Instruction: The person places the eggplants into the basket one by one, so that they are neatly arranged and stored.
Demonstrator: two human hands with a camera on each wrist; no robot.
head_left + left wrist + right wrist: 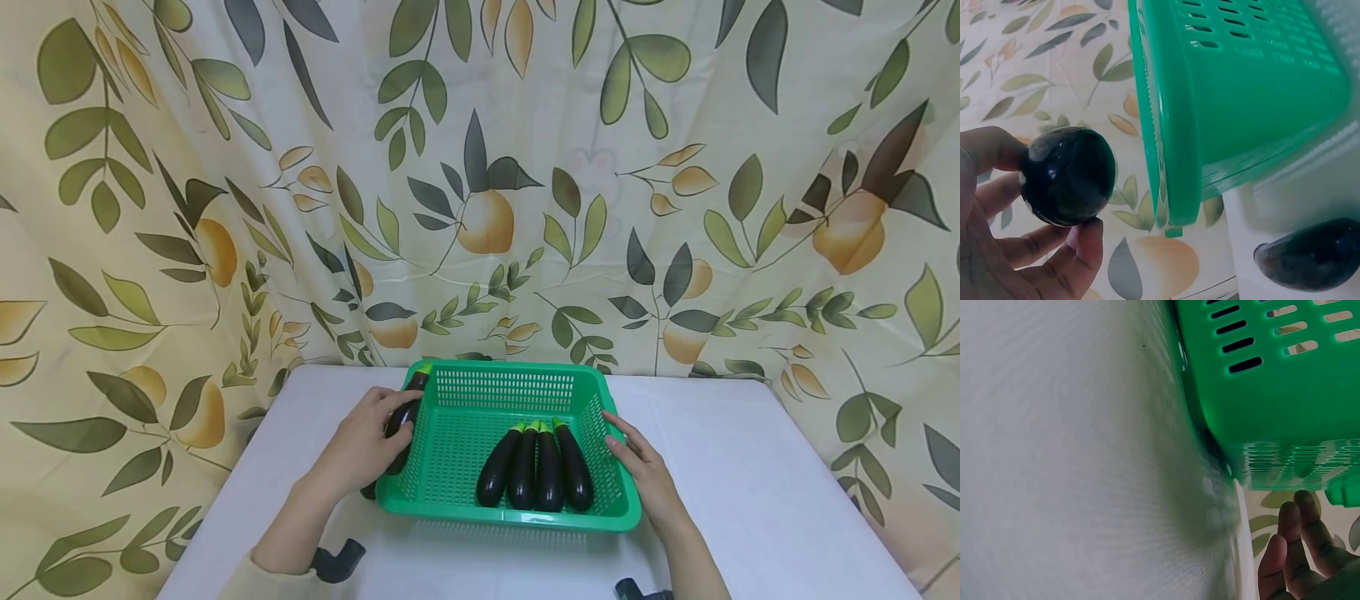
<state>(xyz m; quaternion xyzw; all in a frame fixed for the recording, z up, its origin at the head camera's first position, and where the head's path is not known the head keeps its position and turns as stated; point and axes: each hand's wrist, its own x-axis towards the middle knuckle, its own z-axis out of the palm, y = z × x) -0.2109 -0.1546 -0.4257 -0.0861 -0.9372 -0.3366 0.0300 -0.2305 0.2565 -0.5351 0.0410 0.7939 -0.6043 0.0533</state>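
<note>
My left hand [371, 437] holds a dark purple eggplant [1069, 176] just outside the left rim of a green plastic basket [517, 518]. Fingers and thumb curve round its sides, and its green stem end points toward the back. On the white table below lies another eggplant [1310, 256], mostly hidden by the hand in the head view. Several eggplants [549, 471] lie side by side in the right half of the basket, stems to the back. At the basket's right rim, my right hand [647, 471] rests with fairly straight fingers [1291, 540].
A white-covered table [720, 467] bears the basket. Behind and to the left hangs a curtain [555, 192] printed with leaves and fruit. Dark wrist-worn pieces show near the left wrist [337, 560] and right wrist [637, 590].
</note>
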